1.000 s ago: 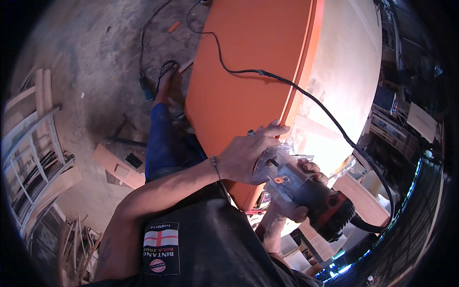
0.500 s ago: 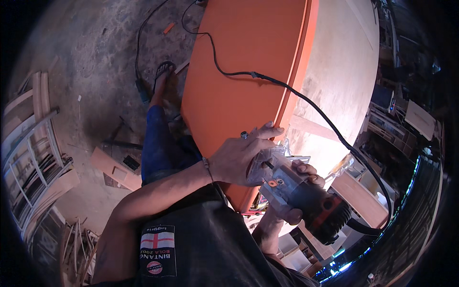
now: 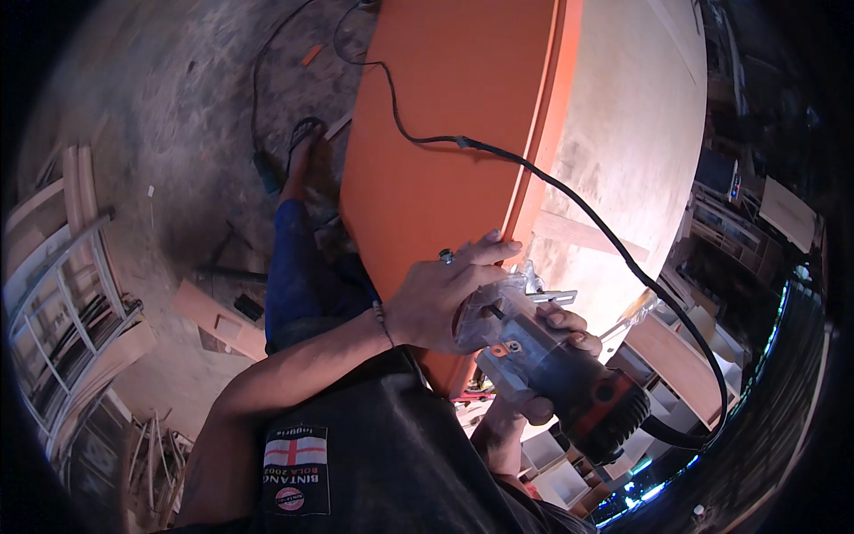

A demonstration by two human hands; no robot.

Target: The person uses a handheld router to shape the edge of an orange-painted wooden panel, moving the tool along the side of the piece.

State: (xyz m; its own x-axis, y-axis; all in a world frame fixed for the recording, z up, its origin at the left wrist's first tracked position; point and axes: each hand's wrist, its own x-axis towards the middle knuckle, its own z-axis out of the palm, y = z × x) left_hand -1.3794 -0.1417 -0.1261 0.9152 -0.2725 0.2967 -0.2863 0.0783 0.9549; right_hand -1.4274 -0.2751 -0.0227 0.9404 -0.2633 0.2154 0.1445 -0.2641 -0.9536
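My right hand (image 3: 565, 325) is closed around a black and red hand-held router (image 3: 587, 396) with a silver collar, lying on its side at the orange edge. Its clear plastic base (image 3: 485, 325) is pressed to that edge. My left hand (image 3: 427, 307), with a ring, grips the base, its fingertips reaching over the edge of the large orange panel (image 3: 445, 178). A pale wooden surface (image 3: 627, 116) adjoins the panel's right side. A black cord (image 3: 587, 209) crosses both surfaces and loops down to the router's back end.
My leg (image 3: 294, 258) and sandalled foot stand left of the panel on the concrete floor (image 3: 169, 214). A wooden board (image 3: 222, 320) lies behind the leg, metal frames and timber (image 3: 67, 311) are at far left, and more boards and cabinets (image 3: 676, 360) fill the right side.
Both hands and the router have shifted slightly down and left in the view, along the edge. The panel and surroundings shifted slightly too; both grips look the same.
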